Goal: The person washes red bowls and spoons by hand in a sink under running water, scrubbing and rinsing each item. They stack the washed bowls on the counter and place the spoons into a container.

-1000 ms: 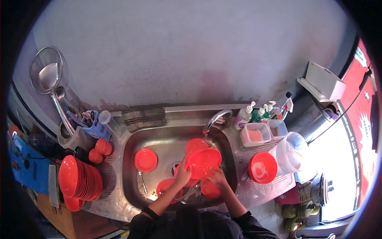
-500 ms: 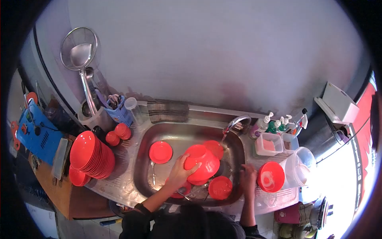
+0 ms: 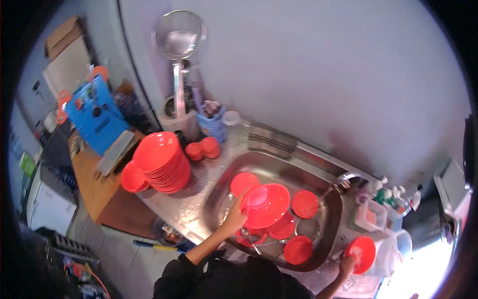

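Over the left side of the sink [image 3: 334,239], my left hand [image 3: 235,217] is closed on the edge of a tilted red bowl [image 3: 273,209]. My right hand [image 3: 346,264] grips the near-left rim of another red bowl [image 3: 366,251], which has white suds inside and is on the right drainboard. In the sink are red dishes, among them a plate [image 3: 244,183], a bowl under the tap [image 3: 304,204] and a bowl near the front [image 3: 298,250]. A metal spoon [image 3: 255,245] lies near the front left, partly hidden.
A tall stack of red bowls [image 3: 167,164] stands left of the sink, with small red cups [image 3: 201,149] beside it. The faucet [image 3: 346,180] is at the back right. Soap bottles [image 3: 383,194] and plastic containers [image 3: 371,216] line the right side. A strainer [image 3: 179,35] rises behind.
The view has turned left. My right hand has moved from the sink's right edge onto the sudsy bowl. The bowl in my left hand has tipped to a different angle.
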`<action>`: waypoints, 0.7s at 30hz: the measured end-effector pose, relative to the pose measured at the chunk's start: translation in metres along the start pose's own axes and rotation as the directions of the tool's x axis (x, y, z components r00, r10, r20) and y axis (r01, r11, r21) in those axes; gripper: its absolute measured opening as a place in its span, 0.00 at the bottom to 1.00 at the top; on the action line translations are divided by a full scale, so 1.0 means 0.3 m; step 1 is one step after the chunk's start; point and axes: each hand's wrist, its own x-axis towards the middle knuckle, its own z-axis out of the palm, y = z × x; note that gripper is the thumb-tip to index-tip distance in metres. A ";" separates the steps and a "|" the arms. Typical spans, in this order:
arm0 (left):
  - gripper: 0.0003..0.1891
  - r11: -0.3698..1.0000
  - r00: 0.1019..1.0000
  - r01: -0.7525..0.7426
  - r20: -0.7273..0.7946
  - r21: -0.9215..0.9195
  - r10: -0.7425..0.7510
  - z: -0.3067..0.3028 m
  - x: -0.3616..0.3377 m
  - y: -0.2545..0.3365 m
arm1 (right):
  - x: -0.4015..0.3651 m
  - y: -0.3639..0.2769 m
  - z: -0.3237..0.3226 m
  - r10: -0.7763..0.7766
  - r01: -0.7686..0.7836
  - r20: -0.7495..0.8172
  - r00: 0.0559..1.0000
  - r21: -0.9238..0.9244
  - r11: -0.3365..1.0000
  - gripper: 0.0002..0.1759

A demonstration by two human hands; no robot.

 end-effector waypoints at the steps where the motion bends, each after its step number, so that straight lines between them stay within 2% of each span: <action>1: 0.31 0.995 0.995 0.078 -0.065 -0.055 -0.082 -0.047 0.013 0.017 | -0.011 -0.010 -0.031 -0.043 0.043 0.017 0.999 0.003 0.999 0.22; 2: 0.30 0.982 0.979 0.149 -0.121 -0.120 -0.163 -0.096 0.029 0.042 | -0.014 -0.018 -0.044 -0.082 0.082 0.032 0.996 0.004 0.997 0.22; 3: 0.28 0.984 0.974 0.088 -0.195 -0.156 -0.118 -0.160 0.051 0.077 | 0.018 0.021 -0.005 -0.126 0.126 0.013 0.992 -0.012 0.992 0.23; 4: 0.27 0.930 0.970 0.061 -0.199 -0.362 -0.141 -0.232 0.066 0.130 | 0.054 0.055 0.025 -0.164 0.164 -0.009 0.986 -0.028 0.986 0.23; 5: 0.26 0.920 0.934 0.011 -0.325 -0.392 -0.150 -0.295 0.072 0.173 | 0.071 0.075 0.041 -0.194 0.193 -0.041 0.980 -0.037 0.981 0.24; 6: 0.26 0.915 0.924 0.121 -0.294 -0.384 -0.245 -0.396 0.080 0.195 | 0.080 0.068 0.056 -0.216 0.213 -0.078 0.973 -0.043 0.976 0.24; 7: 0.25 0.912 0.847 0.065 -0.460 -0.405 -0.265 -0.451 0.075 0.297 | 0.080 0.067 0.061 -0.228 0.224 -0.111 0.967 -0.046 0.973 0.24; 8: 0.24 0.881 0.790 -0.048 -0.557 -0.471 -0.255 -0.519 0.073 0.332 | 0.080 0.066 0.061 -0.235 0.232 -0.137 0.962 -0.043 0.972 0.25; 9: 0.23 0.929 0.752 -0.083 -0.635 -0.361 -0.180 -0.636 0.077 0.284 | 0.078 0.070 0.064 -0.245 0.240 -0.159 0.956 -0.047 0.970 0.25; 10: 0.23 0.902 0.762 -0.223 -0.643 -0.370 -0.076 -0.729 0.077 0.289 | 0.082 0.074 0.068 -0.251 0.245 -0.180 0.951 -0.055 0.968 0.25; 11: 0.21 0.894 0.683 -0.283 -0.728 -0.347 -0.066 -0.788 0.066 0.344 | 0.081 0.078 0.072 -0.257 0.250 -0.196 0.946 -0.059 0.967 0.26; 14: 0.19 0.855 0.662 -0.338 -0.745 -0.393 -0.080 -1.045 0.008 0.262 | 0.073 0.092 0.070 -0.255 0.252 -0.179 0.950 -0.040 0.967 0.25; 16: 0.18 0.914 0.553 -0.285 -0.829 -0.289 -0.090 -1.168 -0.032 0.168 | 0.077 0.097 0.058 -0.262 0.266 -0.142 0.955 0.014 0.964 0.22; 17: 0.18 0.915 0.551 -0.288 -0.830 -0.284 -0.084 -1.230 -0.064 0.099 | 0.084 0.097 0.057 -0.267 0.274 -0.124 0.956 0.043 0.961 0.21; 18: 0.18 0.898 0.594 -0.282 -0.796 -0.338 -0.113 -1.283 -0.103 0.012 | 0.095 0.099 0.061 -0.271 0.279 -0.107 0.957 0.073 0.958 0.20; 19: 0.17 0.878 0.638 -0.273 -0.757 -0.392 -0.140 -1.311 -0.132 -0.058 | 0.148 0.146 0.078 -0.426 0.428 -0.149 0.892 -0.023 0.904 0.19; 20: 0.17 0.879 0.639 -0.274 -0.757 -0.391 -0.138 -1.334 -0.153 -0.133 | 0.182 0.187 0.110 -0.424 0.426 -0.150 0.893 -0.020 0.904 0.19; 21: 0.16 0.853 0.586 -0.225 -0.765 -0.471 -0.268 -1.344 -0.172 -0.199 | 0.197 0.206 0.123 -0.316 0.313 -0.043 0.948 -0.065 0.948 0.19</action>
